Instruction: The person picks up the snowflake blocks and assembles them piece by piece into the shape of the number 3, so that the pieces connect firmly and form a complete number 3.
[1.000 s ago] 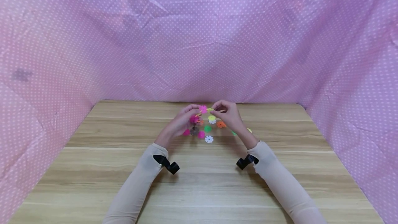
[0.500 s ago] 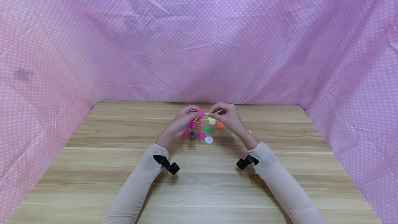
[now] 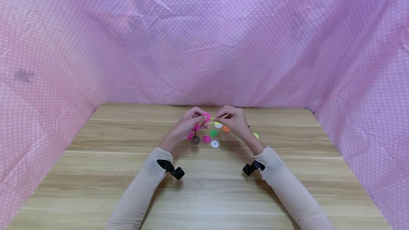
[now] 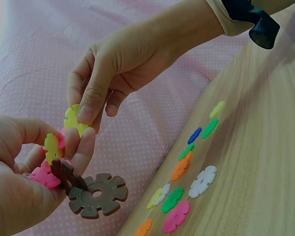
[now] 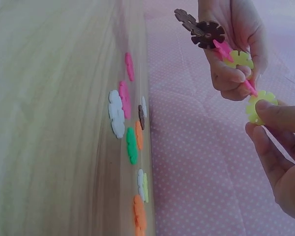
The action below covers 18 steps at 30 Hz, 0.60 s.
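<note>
My left hand (image 3: 186,123) grips a linked chain of slotted flower-shaped plastic discs above the table. Two brown discs (image 4: 98,195) hang at the chain's near end, followed by a pink disc (image 5: 222,49) and a yellow disc (image 5: 242,59). At the far end a pink disc (image 3: 207,117) sticks out past the left fingers. Between thumb and fingers, my right hand (image 3: 234,119) pinches another yellow disc (image 4: 73,122), its edge against that end pink disc. Whether their slots are engaged I cannot tell.
Loose discs lie on the wooden table (image 3: 204,194) below the hands: white (image 3: 215,144), pink (image 3: 206,139), green (image 3: 213,133), orange (image 3: 226,129) and several more. A pink dotted cloth (image 3: 204,45) hangs behind the table's far edge.
The yellow disc in my right hand has tilted edge-on to the head view and come down slightly. My left hand's chain has turned, and its brown disc has shifted left and down.
</note>
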Motion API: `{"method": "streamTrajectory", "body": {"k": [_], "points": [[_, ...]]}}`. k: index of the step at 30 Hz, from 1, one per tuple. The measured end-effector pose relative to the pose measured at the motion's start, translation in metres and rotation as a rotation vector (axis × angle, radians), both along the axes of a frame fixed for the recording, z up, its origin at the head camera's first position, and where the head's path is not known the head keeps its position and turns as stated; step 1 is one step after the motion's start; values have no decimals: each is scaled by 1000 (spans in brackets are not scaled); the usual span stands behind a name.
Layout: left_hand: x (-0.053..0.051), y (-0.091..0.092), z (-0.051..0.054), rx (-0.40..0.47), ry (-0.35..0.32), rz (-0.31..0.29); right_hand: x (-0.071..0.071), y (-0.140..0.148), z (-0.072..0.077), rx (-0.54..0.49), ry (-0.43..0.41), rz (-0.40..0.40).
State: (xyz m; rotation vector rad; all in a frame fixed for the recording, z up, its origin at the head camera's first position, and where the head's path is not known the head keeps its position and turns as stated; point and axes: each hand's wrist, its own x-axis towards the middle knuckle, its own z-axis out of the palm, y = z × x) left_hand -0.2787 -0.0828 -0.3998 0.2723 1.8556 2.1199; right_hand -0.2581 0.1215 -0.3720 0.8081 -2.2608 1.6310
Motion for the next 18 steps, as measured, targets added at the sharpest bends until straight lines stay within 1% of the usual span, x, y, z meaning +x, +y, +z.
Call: {"method": "streamTrajectory", "body": {"k": [7,9,12,16,18], "points": [[-1,2,-2,3,-8,34,2,-4,-1,5,83,-8],[-1,3,-3,13,-9,51,3,-5,-1,5,85,-20],[-1,5,-3,21,-6,80,2,-7,-2,-11,49,-43],[1,8,-2,11,0,111,-9,-6,-18,-37,-30,-73],[1,8,-3,18,0,117,-14,-6,-25,-43,-53,-79]]}}
